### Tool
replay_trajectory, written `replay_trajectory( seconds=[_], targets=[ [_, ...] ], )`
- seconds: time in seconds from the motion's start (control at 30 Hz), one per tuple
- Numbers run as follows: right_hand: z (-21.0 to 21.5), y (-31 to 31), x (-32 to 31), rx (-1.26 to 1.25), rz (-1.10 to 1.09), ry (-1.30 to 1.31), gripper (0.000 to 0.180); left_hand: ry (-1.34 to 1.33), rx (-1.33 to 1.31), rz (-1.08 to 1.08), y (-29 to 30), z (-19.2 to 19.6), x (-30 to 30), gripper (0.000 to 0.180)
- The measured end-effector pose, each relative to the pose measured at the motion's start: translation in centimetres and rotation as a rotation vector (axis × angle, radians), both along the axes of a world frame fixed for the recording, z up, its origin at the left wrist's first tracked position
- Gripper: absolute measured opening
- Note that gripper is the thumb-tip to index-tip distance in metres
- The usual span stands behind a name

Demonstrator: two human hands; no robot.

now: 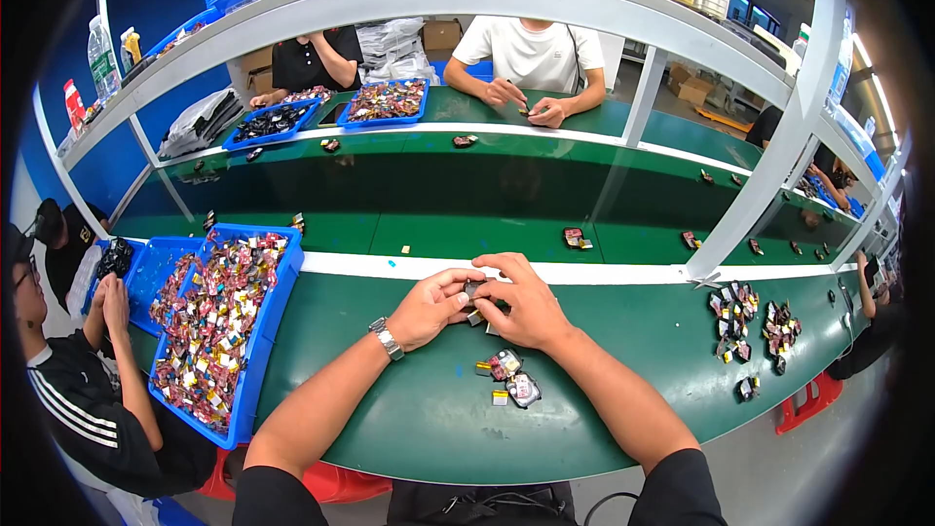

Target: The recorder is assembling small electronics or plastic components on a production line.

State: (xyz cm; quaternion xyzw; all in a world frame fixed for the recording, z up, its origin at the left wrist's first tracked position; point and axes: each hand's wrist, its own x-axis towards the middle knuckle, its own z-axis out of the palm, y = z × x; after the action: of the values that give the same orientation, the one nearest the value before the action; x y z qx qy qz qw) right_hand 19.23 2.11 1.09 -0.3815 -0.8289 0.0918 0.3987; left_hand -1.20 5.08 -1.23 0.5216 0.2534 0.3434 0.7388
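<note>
My left hand [421, 312], with a metal watch on the wrist, and my right hand [527, 304] meet over the near edge of the green table. Between their closed fingertips is a small dark grey electronic part [473, 288], mostly hidden by the fingers. Pale pieces show under the fingers, but I cannot tell whether they belong to it. Just below my hands lie several small electronic assemblies [523, 389] with black, red, white and yellow parts. To the left of my left forearm stands a blue tray [276, 326] heaped with similar assemblies.
More assemblies lie in clusters [734, 312] on the right. A green conveyor belt [443, 234] runs behind a white rail, carrying scattered parts. A grey metal shelf frame [789, 151] rises beyond. Co-workers sit at left, right and across; blue trays [387, 123] stand on the far side.
</note>
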Motion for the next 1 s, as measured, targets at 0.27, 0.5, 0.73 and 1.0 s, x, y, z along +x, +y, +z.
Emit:
replay_trajectory(
  seconds=[0.27,0.5,0.73,1.0],
  targets=[
    [-0.4,-0.1,0.6,-0.168,0.102,0.081,0.011,-0.049,-0.008,-0.004,-0.2,-0.2,0.1,0.03],
    [-1.0,0.2,0.4,-0.296,0.115,0.251,0.01,-0.158,0.019,0.015,0.0,-0.9,-0.2,0.017],
    [-1.2,0.5,0.5,-0.3,0.121,0.229,0.012,-0.099,0.064,0.025,0.3,-1.4,-0.1,0.01],
    [-1.0,0.1,0.3,-0.321,0.141,0.198,0.012,0.017,0.022,0.051,-0.3,-0.4,0.3,0.012]
  ],
)
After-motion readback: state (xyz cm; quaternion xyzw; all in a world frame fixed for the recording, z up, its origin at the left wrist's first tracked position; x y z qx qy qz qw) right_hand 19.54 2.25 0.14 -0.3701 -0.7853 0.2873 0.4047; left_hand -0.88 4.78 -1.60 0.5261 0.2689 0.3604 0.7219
